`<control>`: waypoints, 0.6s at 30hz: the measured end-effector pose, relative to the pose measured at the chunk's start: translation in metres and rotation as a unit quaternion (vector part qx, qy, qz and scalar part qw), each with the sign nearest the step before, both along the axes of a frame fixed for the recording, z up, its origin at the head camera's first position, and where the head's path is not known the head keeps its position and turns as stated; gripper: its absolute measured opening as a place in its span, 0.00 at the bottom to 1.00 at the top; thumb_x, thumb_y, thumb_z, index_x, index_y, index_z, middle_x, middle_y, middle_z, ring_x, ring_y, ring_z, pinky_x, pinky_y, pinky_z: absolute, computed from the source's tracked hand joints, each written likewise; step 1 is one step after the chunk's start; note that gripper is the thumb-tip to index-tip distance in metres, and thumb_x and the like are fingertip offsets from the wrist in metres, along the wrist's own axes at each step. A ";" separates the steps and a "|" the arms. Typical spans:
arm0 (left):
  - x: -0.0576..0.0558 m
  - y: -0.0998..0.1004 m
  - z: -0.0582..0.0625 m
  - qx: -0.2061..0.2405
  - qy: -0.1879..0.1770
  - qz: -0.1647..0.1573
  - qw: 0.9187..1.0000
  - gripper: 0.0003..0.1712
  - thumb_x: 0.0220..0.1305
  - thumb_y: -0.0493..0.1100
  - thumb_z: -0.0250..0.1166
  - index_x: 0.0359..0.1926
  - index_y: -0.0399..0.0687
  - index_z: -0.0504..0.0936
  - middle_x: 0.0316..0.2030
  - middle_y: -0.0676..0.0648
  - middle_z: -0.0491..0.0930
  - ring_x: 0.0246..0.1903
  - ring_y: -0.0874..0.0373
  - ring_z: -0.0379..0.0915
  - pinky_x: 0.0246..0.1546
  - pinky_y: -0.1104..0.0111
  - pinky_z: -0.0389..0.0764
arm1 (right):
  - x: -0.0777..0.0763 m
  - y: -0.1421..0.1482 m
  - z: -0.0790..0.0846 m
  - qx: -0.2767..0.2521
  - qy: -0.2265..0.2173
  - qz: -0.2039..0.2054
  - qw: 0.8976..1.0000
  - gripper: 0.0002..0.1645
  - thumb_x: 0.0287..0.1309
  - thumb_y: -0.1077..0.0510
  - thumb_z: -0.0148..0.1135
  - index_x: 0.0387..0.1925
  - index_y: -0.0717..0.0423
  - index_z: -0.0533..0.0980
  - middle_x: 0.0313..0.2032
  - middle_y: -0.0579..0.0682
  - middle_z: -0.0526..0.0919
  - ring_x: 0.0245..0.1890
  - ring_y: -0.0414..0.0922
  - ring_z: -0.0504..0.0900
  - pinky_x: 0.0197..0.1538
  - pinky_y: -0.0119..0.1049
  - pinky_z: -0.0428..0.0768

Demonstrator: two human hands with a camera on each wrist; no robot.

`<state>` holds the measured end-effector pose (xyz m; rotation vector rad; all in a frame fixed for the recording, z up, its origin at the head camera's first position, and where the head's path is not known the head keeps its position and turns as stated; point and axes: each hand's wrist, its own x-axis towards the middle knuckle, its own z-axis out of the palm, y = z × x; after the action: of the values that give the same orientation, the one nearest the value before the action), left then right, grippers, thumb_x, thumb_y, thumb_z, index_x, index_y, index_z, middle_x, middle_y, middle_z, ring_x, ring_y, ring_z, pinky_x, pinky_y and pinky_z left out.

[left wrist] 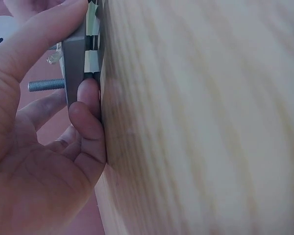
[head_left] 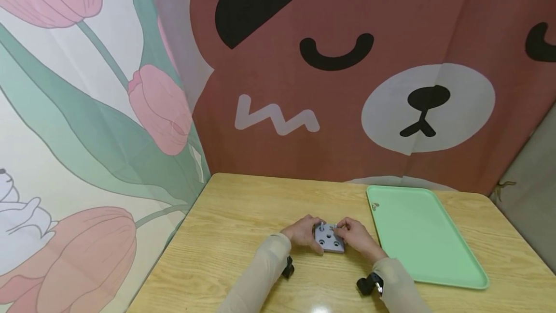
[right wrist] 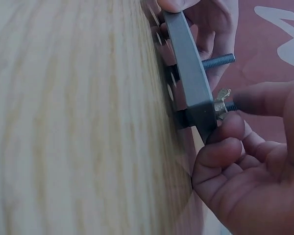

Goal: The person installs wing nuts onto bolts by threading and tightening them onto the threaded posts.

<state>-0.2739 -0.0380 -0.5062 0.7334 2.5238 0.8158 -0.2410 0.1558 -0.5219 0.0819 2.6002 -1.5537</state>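
Note:
A grey metal plate (head_left: 329, 247) with round holes is held a little above the table, with bolt heads on its underside. My left hand (head_left: 305, 234) grips its left side, thumb at the near edge and fingers round the far edge. One bare threaded bolt (right wrist: 219, 61) stands up from the plate near that hand. On a second bolt, at the far right corner, sits a brass-coloured wing nut (right wrist: 220, 105). My right hand (head_left: 357, 237) pinches at this wing nut, the index fingertip at the bolt's end and other fingers curled by the plate's corner.
A pale green tray (head_left: 425, 245) lies on the wooden table (head_left: 226, 235) to the right of my hands. Behind the table hangs a printed cloth (head_left: 278, 149) with a bear; another with tulips is on the left. Black wrist cameras (head_left: 369, 284) sit under my sleeves.

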 end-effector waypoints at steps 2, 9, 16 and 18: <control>0.000 0.000 -0.001 -0.002 0.002 -0.001 1.000 0.46 0.37 0.49 0.81 0.61 0.56 0.72 0.46 0.55 0.68 0.39 0.65 0.64 0.45 0.71 0.67 | 0.000 0.000 0.000 -0.009 -0.010 -0.005 1.000 0.06 0.62 0.62 0.52 0.37 0.62 0.73 0.26 0.51 0.73 0.24 0.44 0.71 0.26 0.34 0.69; -0.001 0.000 -0.002 0.001 0.002 -0.002 1.000 0.46 0.36 0.48 0.82 0.61 0.55 0.72 0.45 0.54 0.68 0.40 0.65 0.64 0.46 0.71 0.67 | 0.000 0.000 0.003 -0.028 -0.012 -0.010 0.999 0.10 0.64 0.65 0.44 0.36 0.65 0.73 0.26 0.52 0.72 0.23 0.44 0.70 0.25 0.34 0.69; -0.002 0.000 -0.004 -0.005 0.001 -0.001 1.000 0.47 0.37 0.49 0.81 0.62 0.56 0.72 0.45 0.55 0.67 0.38 0.65 0.63 0.44 0.71 0.67 | 0.001 0.000 0.001 -0.016 0.008 0.000 1.000 0.04 0.61 0.64 0.53 0.35 0.63 0.72 0.24 0.51 0.73 0.21 0.43 0.69 0.25 0.34 0.68; -0.002 0.000 -0.004 -0.006 0.000 0.001 1.000 0.47 0.37 0.50 0.81 0.62 0.56 0.71 0.45 0.55 0.68 0.38 0.65 0.64 0.44 0.71 0.67 | 0.001 0.000 0.000 -0.004 0.013 0.002 1.000 0.06 0.59 0.63 0.57 0.36 0.62 0.71 0.23 0.50 0.72 0.21 0.43 0.69 0.24 0.34 0.68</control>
<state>-0.2755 -0.0382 -0.5101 0.7269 2.5267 0.8015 -0.2401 0.1556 -0.5218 0.0572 2.6117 -1.5736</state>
